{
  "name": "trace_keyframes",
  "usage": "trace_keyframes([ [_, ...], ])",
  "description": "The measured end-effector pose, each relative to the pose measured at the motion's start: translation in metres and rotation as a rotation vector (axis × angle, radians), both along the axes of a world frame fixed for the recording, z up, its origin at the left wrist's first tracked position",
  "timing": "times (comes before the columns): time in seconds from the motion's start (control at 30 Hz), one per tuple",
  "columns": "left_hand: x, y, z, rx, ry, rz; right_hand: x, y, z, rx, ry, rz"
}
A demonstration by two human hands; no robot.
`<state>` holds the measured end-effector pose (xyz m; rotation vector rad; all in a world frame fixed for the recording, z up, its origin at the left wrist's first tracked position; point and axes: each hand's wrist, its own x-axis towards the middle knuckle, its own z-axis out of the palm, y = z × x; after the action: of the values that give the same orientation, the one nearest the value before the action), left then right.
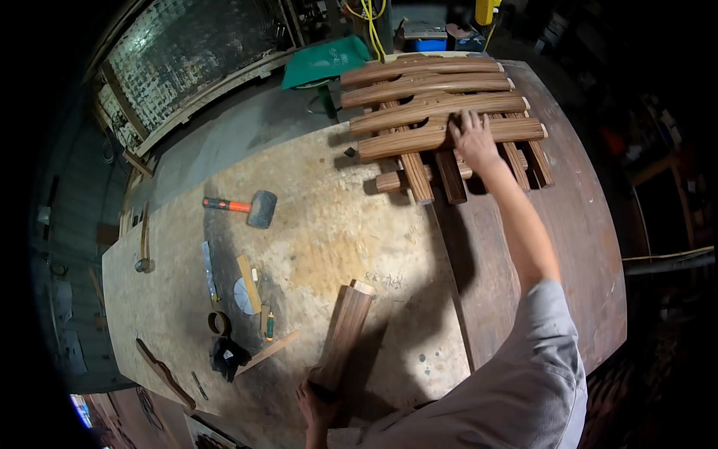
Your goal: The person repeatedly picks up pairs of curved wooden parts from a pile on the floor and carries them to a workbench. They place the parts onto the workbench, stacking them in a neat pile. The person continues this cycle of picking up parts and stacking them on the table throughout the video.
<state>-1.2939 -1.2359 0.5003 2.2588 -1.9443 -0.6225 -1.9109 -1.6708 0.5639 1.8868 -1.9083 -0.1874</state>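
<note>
A thick brown wooden rail (pixel 348 329) with a pale tenon at its far end lies slanted near the front of the bench. Its near end is in my left hand (pixel 318 404), whose fingers close round it and are partly in shadow. My right arm reaches to a stack of curved wooden rails at the far right. There my right hand (pixel 474 139) lies across the nearest curved wooden rail (pixel 407 141), fingers bent over its top edge. Straight wooden pieces (pixel 451 178) sit crosswise beneath the curved ones.
Left of the rail lie a mallet (pixel 260 209), a tape roll (pixel 218 323), a green-handled screwdriver (pixel 270 326), a dark cloth-like bundle (pixel 229 358) and thin wood strips (pixel 271 352). A hammer (pixel 144 262) rests by the left edge. A green-topped stool (pixel 323 63) stands behind the bench.
</note>
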Motion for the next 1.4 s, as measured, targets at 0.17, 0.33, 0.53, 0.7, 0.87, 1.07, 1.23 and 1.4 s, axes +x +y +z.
trace_keyframes([
  [0.17,-0.012,-0.007,0.031,-0.255,0.191,-0.153,0.199,0.168,0.022,-0.008,-0.715,0.905],
  [0.33,-0.071,-0.056,0.112,-0.121,0.240,-0.274,0.276,0.290,0.038,0.151,-0.555,1.187],
  [0.53,-0.144,-0.116,0.155,-0.373,0.081,-0.464,0.201,0.232,0.061,0.070,-0.404,0.738],
  [0.7,-0.137,-0.089,0.140,-0.358,0.293,-0.427,0.065,0.142,0.052,-0.038,-0.173,0.381],
  [0.87,-0.061,0.006,0.081,-0.065,0.192,-0.109,-0.029,0.107,0.030,-0.091,-0.354,0.269],
  [1.07,-0.002,0.147,0.027,0.154,0.091,0.374,-0.044,0.090,0.044,0.200,-0.394,0.098],
  [1.23,0.029,0.217,-0.018,0.322,0.116,0.495,-0.052,0.082,0.028,0.165,-0.289,0.161],
  [1.4,0.052,0.275,-0.073,0.393,0.413,0.704,-0.002,0.109,0.020,0.047,-0.105,-0.023],
])
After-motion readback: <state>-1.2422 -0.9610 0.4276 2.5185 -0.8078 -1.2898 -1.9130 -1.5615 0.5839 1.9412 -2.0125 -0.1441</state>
